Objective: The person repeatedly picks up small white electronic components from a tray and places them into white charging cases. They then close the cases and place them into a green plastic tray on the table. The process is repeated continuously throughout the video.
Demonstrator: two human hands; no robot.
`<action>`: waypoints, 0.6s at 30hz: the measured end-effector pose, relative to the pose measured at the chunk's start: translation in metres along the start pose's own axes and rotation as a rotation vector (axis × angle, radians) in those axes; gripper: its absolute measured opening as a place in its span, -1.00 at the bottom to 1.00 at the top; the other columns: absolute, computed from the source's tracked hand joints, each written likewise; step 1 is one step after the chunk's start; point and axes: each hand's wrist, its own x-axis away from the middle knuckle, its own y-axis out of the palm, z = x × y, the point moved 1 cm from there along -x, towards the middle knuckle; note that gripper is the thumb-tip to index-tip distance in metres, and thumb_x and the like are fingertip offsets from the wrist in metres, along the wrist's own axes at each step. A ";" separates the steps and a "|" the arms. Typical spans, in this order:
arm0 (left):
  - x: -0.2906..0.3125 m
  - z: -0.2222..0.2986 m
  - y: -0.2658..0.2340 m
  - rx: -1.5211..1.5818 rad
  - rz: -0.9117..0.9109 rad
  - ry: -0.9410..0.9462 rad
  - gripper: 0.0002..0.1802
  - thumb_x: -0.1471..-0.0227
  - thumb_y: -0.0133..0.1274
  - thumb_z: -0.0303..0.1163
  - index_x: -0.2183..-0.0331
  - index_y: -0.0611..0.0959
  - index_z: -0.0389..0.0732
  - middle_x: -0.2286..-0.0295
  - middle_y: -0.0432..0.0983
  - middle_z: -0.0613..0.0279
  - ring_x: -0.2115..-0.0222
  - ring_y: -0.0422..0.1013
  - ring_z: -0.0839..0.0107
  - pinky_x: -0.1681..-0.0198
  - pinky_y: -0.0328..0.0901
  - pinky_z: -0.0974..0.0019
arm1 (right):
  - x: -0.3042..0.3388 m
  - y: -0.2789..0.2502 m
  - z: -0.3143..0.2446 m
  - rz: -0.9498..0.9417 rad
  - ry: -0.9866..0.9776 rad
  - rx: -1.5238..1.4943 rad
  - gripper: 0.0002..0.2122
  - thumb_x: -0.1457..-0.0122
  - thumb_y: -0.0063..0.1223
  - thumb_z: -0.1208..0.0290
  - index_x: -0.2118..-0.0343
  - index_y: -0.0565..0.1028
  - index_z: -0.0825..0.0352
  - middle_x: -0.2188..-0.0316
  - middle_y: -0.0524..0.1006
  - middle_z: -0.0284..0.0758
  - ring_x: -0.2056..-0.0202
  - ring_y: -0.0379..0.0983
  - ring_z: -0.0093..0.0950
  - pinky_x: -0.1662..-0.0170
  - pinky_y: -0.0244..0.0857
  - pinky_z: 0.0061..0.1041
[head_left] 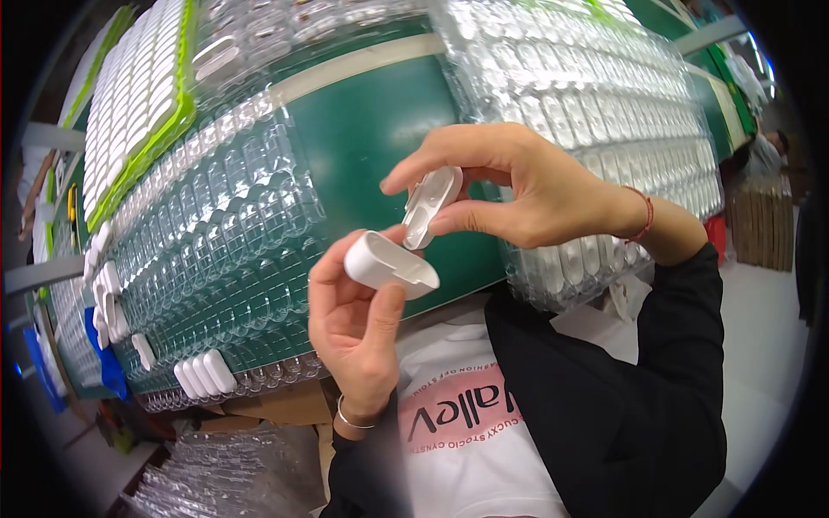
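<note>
My left hand (356, 324) grips a white plastic shell (387, 262), an oblong hollow case half with its open side turned right. Just above it, my right hand (509, 186) pinches a smaller white plastic lid piece (429, 205) between thumb and fingers, tilted, its lower end close to the shell's rim. Both hands hover in front of my chest over the edge of a green worktable (380, 129). Whether the two parts touch is hard to tell.
Clear plastic blister trays (224, 233) cover the table on the left and another stack (604, 95) on the right. A few white shells (204, 376) sit in the near tray row. A green-rimmed tray of white parts (138, 86) lies far left. More clear trays (216, 475) are piled below.
</note>
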 end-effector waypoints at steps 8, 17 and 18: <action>-0.004 -0.008 -0.003 0.103 -0.010 -0.054 -0.47 -0.12 0.07 -0.59 -0.10 0.28 -0.40 0.06 0.46 -0.10 0.03 0.46 0.19 -0.01 0.41 0.20 | -0.016 0.007 0.019 -0.186 0.273 -0.558 -0.68 -0.24 0.13 0.35 0.05 0.42 0.46 0.22 0.53 -0.28 0.13 0.50 -0.51 0.05 0.36 -0.52; -0.005 -0.002 -0.017 -0.011 0.080 -0.075 -0.46 -0.18 0.04 -0.45 -0.14 0.27 -0.35 0.07 0.45 -0.13 0.08 0.47 0.23 0.03 0.38 0.24 | -0.021 0.005 0.018 -0.193 0.426 -0.746 -0.67 -0.29 0.04 0.24 0.07 0.39 0.43 0.29 0.54 -0.26 0.26 0.52 -0.52 0.15 0.41 -0.52; -0.006 -0.003 -0.017 -0.015 0.078 -0.053 -0.46 -0.18 0.05 -0.45 -0.13 0.27 -0.34 0.06 0.45 -0.14 0.07 0.46 0.25 0.03 0.38 0.25 | -0.020 0.004 0.016 -0.210 0.441 -0.742 -0.66 -0.30 0.03 0.22 0.07 0.39 0.43 0.30 0.54 -0.25 0.27 0.53 -0.52 0.17 0.42 -0.53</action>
